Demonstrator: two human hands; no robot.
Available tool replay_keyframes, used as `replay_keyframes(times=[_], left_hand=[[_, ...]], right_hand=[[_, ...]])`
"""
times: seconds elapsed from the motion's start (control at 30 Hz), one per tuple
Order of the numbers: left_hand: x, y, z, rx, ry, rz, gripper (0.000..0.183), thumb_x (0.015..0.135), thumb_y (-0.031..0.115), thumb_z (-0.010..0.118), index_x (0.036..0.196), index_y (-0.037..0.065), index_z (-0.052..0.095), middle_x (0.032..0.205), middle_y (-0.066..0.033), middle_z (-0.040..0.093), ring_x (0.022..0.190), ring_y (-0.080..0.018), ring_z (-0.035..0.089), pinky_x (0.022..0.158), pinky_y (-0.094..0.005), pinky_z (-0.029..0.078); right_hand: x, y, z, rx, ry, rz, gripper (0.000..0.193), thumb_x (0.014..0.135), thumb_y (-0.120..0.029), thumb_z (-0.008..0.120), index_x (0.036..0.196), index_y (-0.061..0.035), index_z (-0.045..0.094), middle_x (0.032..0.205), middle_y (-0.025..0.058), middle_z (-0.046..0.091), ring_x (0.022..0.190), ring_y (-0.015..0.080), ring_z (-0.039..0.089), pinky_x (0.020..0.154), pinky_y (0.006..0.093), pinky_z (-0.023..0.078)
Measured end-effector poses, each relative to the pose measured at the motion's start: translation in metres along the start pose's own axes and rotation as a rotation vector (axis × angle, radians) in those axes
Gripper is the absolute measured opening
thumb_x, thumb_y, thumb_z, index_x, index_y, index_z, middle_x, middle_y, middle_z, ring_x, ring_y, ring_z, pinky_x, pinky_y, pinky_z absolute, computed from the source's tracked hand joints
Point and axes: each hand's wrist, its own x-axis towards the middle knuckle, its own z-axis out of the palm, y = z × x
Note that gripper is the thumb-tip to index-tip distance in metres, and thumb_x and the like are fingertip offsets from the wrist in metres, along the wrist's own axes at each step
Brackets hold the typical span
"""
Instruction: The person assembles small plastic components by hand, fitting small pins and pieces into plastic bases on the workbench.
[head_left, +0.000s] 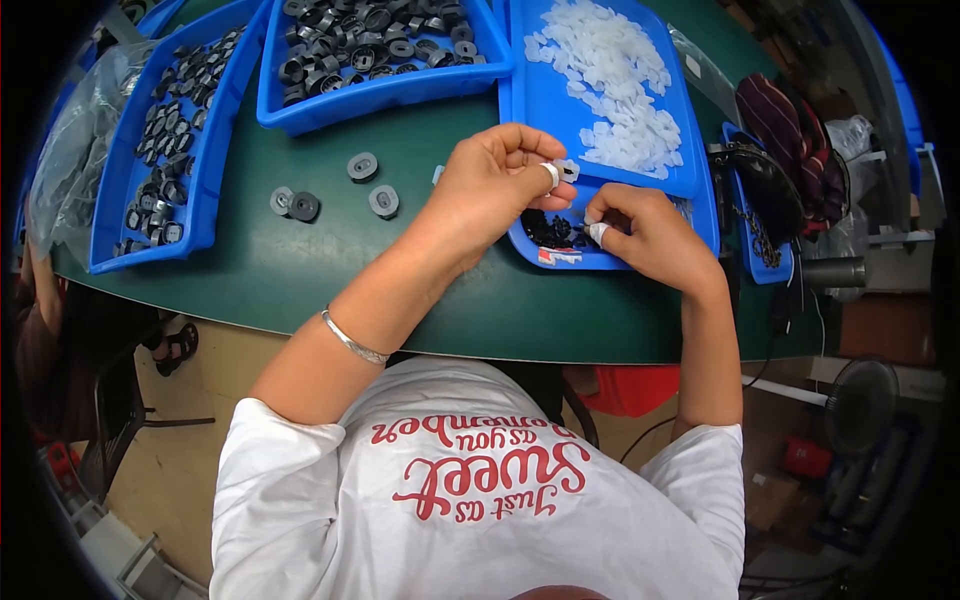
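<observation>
Between thumb and fingers, my left hand pinches a small translucent white plastic piece with a dark spot in its middle. White wrapping covers that thumb's tip. Just to the right, my right hand is closed in a pinch over the near part of a blue tray, its thumb tip wrapped in white too. What it holds, if anything, is too small to make out. Small black parts lie in the blue tray below both hands. Behind them a shallow blue tray carries a heap of translucent white pieces.
Several round grey-and-black parts sit on the green table left of my hands. Blue bins of similar parts stand at the far side and left. Right, a dark bag rests by a narrow blue tray.
</observation>
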Motion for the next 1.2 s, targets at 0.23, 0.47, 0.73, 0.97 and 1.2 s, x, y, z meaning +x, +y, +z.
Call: replay_keyframes(times=[0.23, 0.47, 0.73, 0.97, 1.2], left_hand=[[0.0, -0.004, 0.0, -0.002, -0.012, -0.014, 0.018, 0.086, 0.0, 0.056, 0.103, -0.006, 0.054, 0.092, -0.0128, 0.064, 0.082, -0.0174, 0.066, 0.074, -0.0246, 0.055], [-0.001, -0.003, 0.003, 0.003, -0.021, -0.01, 0.017, 0.086, -0.002, 0.056, 0.103, -0.006, 0.054, 0.094, -0.0137, 0.064, 0.086, -0.0195, 0.067, 0.073, -0.024, 0.056], [-0.004, -0.004, 0.007, 0.073, 0.008, 0.044, 0.023, 0.084, -0.004, 0.056, 0.106, -0.009, 0.055, 0.092, -0.0149, 0.065, 0.081, -0.0165, 0.067, 0.069, -0.0232, 0.054], [-0.003, -0.012, 0.004, 0.174, 0.0, 0.102, 0.032, 0.087, -0.003, 0.056, 0.119, -0.009, 0.051, 0.098, -0.0146, 0.065, 0.087, -0.0151, 0.066, 0.076, -0.0217, 0.054], [0.0, -0.01, 0.003, 0.141, 0.017, 0.094, 0.034, 0.088, -0.004, 0.055, 0.12, -0.01, 0.05, 0.099, -0.0161, 0.065, 0.087, -0.0163, 0.066, 0.077, -0.0224, 0.055]], right_hand=[[-0.003, -0.001, 0.003, 0.61, 0.259, -0.133, 0.009, 0.084, -0.002, 0.061, 0.093, 0.0, 0.061, 0.085, 0.0008, 0.061, 0.078, 0.008, 0.056, 0.069, 0.0231, 0.046], [0.007, -0.008, 0.015, 0.809, 0.337, -0.082, 0.013, 0.085, -0.002, 0.062, 0.098, 0.0002, 0.059, 0.086, 0.0029, 0.061, 0.077, 0.0064, 0.057, 0.066, 0.02, 0.047], [0.012, -0.008, 0.015, 0.79, 0.379, -0.045, 0.012, 0.084, -0.001, 0.063, 0.095, 0.0003, 0.059, 0.085, 0.0039, 0.062, 0.074, 0.0073, 0.059, 0.067, 0.0206, 0.049], [0.015, -0.016, 0.026, 0.795, 0.432, -0.01, 0.01, 0.084, 0.003, 0.061, 0.094, 0.0016, 0.059, 0.085, 0.0045, 0.063, 0.076, 0.0082, 0.061, 0.067, 0.02, 0.05], [0.017, -0.019, 0.032, 0.737, 0.486, -0.016, 0.009, 0.085, 0.003, 0.06, 0.094, 0.0031, 0.06, 0.085, 0.0053, 0.064, 0.076, 0.0094, 0.062, 0.069, 0.0215, 0.052]])
